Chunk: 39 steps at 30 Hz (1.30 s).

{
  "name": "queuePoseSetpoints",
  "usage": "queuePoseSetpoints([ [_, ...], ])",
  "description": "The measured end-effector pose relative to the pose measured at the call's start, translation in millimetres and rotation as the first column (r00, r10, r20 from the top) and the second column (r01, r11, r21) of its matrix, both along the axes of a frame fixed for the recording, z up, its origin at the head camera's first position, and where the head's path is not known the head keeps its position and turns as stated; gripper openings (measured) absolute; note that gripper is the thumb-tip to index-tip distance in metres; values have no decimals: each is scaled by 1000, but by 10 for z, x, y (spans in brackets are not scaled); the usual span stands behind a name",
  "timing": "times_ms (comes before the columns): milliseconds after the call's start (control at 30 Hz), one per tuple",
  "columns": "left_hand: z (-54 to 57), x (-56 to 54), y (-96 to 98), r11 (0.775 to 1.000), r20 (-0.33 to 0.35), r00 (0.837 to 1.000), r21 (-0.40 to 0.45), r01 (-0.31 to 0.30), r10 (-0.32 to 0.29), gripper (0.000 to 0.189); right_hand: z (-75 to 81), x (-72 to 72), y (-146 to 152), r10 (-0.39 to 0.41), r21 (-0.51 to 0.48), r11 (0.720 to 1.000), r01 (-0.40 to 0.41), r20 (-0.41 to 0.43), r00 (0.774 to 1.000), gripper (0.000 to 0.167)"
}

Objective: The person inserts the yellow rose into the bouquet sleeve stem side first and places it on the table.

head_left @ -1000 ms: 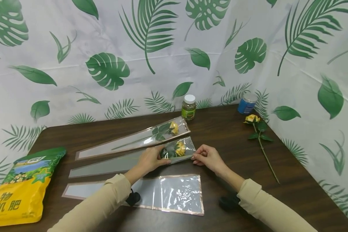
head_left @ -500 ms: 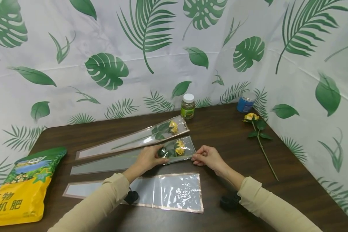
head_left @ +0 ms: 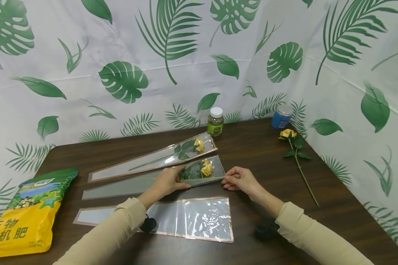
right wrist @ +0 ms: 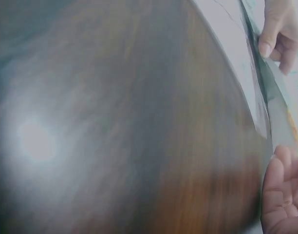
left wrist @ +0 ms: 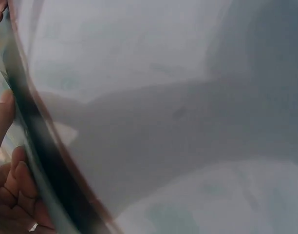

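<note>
A long tapered clear flower sleeve [head_left: 119, 188] lies in the middle of the table with a yellow rose [head_left: 206, 168] inside its wide end. My left hand [head_left: 167, 180] holds this sleeve just left of the bloom, thumb along the near edge; it covers part of the leaves and stem. At the near right corner, my right hand [head_left: 242, 179] pinches the sleeve between thumb and fingers. In the left wrist view, thumb and fingers of the left hand [left wrist: 17, 195] lie on either side of the sleeve's edge. The right wrist view catches the right hand [right wrist: 285, 195] only partly.
Behind lies another sleeve [head_left: 112, 172] holding a rose; in front, a flat sleeve [head_left: 209, 221] sits partly under my left forearm. A loose yellow rose [head_left: 298, 162] rests at right. A jar [head_left: 215, 123], a blue can [head_left: 281, 118] and a fertilizer bag [head_left: 26, 217] stand or lie around.
My left hand has slid slightly left along the sleeve, showing more of the leaves. The sleeve's near edge looks straighter. My right hand keeps its pinch at the corner, shifted slightly right.
</note>
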State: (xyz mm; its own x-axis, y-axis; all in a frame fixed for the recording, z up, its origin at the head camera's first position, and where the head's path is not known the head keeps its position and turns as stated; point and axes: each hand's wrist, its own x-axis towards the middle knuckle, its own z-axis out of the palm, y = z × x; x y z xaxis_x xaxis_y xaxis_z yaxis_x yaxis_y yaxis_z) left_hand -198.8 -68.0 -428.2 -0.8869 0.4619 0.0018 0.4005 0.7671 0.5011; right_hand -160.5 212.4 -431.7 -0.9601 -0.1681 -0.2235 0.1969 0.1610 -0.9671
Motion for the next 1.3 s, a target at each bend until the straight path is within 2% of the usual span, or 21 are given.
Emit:
queuePoseSetpoints([
  [67,19,26,-3,1000,-10,1000,14,4,-3,75,30,57,82,-3,12,1000,3,37,999,19],
  [167,111,137,15,997,-39,999,71,30,-28,70,96,192,239,12,15,1000,-13,115,993,29],
  [267,192,307,83,979,-75,988,143,143,-134,60,178,344,377,76,-31,997,-72,192,978,39],
  [333,209,433,149,951,-68,967,175,256,-247,56,227,429,434,128,-83,990,-112,231,965,45],
  [433,155,594,244,899,-60,914,167,406,-402,58,276,515,453,195,-159,975,-157,264,945,51],
  [533,75,696,301,883,-96,887,95,459,-451,63,300,560,412,240,-204,961,-187,278,930,54],
  [600,22,720,320,888,-152,882,47,457,-446,64,307,577,374,255,-219,956,-195,289,923,55],
  [767,-58,685,346,906,-237,883,30,423,-405,64,300,590,291,276,-247,947,-203,315,908,57],
  [967,-84,649,355,908,-220,893,59,415,-394,66,234,580,199,285,-227,949,-218,329,900,53],
  [1133,-110,658,359,912,-221,902,99,398,-370,62,161,554,80,285,-134,958,-255,306,908,44],
  [1200,-123,665,364,915,-205,914,135,381,-350,59,126,540,23,283,-88,959,-269,290,914,34],
  [1300,-136,674,386,921,-127,946,222,319,-297,54,83,528,-52,267,-28,963,-269,241,933,18],
])
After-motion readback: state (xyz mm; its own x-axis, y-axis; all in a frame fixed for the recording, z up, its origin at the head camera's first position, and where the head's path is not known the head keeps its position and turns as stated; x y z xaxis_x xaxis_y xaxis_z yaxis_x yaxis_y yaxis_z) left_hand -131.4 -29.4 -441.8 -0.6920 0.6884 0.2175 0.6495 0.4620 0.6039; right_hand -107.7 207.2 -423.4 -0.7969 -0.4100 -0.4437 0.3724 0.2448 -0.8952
